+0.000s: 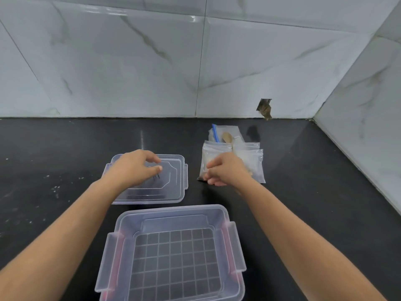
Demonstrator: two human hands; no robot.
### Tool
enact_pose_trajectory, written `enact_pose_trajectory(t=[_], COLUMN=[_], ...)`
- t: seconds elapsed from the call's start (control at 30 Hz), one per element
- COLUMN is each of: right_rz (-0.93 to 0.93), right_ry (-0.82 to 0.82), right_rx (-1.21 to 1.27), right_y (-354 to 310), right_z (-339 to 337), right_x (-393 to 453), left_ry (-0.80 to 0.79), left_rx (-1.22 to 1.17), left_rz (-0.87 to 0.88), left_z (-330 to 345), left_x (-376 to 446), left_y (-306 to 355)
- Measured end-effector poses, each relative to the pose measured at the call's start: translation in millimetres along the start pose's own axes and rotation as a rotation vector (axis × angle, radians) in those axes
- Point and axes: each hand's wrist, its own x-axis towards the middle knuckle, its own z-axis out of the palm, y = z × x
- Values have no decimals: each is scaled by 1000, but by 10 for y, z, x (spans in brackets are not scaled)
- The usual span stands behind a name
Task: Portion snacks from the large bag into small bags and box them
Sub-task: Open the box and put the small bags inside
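Observation:
An open clear plastic box (172, 210) with a grid-patterned bottom stands nearest me on the black counter. Its clear lid (173, 187) lies flat just behind it. My left hand (134, 168) hovers over the lid with loosely curled fingers and holds nothing. To the right lies a stack of small clear zip bags (253, 164). My right hand (227, 170) lies over that stack, and its curled fingers grip the stack's left edge. Behind the stack sits the large bag (230, 129) with a blue zip strip, and a wooden spoon (226, 137) rests in it.
The black counter (65, 159) runs back to a marble-tiled wall (130, 61). A second tiled wall closes the right side. A small broken hole (265, 109) shows low in the back wall behind the bags.

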Motion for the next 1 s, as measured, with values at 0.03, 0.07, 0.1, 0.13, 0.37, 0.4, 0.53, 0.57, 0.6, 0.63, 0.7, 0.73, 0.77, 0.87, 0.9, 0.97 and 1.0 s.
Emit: enact_pose_trajectory(t=[0.03, 0.07, 0.1, 0.13, 0.37, 0.4, 0.53, 0.57, 0.6, 0.63, 0.7, 0.73, 0.77, 0.87, 0.9, 0.97, 1.0], right_rz=[-2, -7, -16, -27, -20, -1, 71, 68, 59, 47, 33, 31, 35, 69, 90, 161, 189], right_ry=[30, 83, 153, 241, 580, 519, 357, 359, 359, 359, 372, 383, 388, 346, 310, 245, 221], right_rx=[59, 109, 145, 165, 53, 92, 230, 230, 228, 219, 165, 136, 137, 260, 302, 362, 370], right_y=[65, 140, 209, 290, 662, 697, 727, 731, 731, 725, 740, 763, 788, 872, 902, 948, 979], right_z=[-73, -154, -249, -340, -763, -768, -688, -685, -681, -680, -683, -685, -690, -718, -739, -792, -820], right_x=[-41, -59, -76, -64, 117, 173, 356, 381, 391, 396, 382, 364, 343, 231, 173, 43, -21], left_ry=[-33, -67, -101, -127, -254, -261, -267, -266, -260, -250, -243, -247, -259, -363, -413, -524, -575], left_rx=[-23, -58, -99, -144, -335, -361, -450, -463, -473, -481, -504, -518, -530, -566, -576, -579, -574], left_rz=[35, 70, 103, 128, 64, 42, -24, -29, -34, -40, -47, -47, -47, -60, -66, -77, -80], left_z=[-13, -24, -33, -39, 149, 194, 325, 368, 404, 433, 480, 496, 506, 510, 505, 484, 481], left_x=[0, 12, 38, 76, 525, 585, 747, 778, 794, 803, 790, 772, 746, 648, 611, 531, 492], left_y=[81, 166, 262, 356, 959, 1011, 1097, 1115, 1126, 1131, 1131, 1124, 1113, 1077, 1076, 1094, 1108])
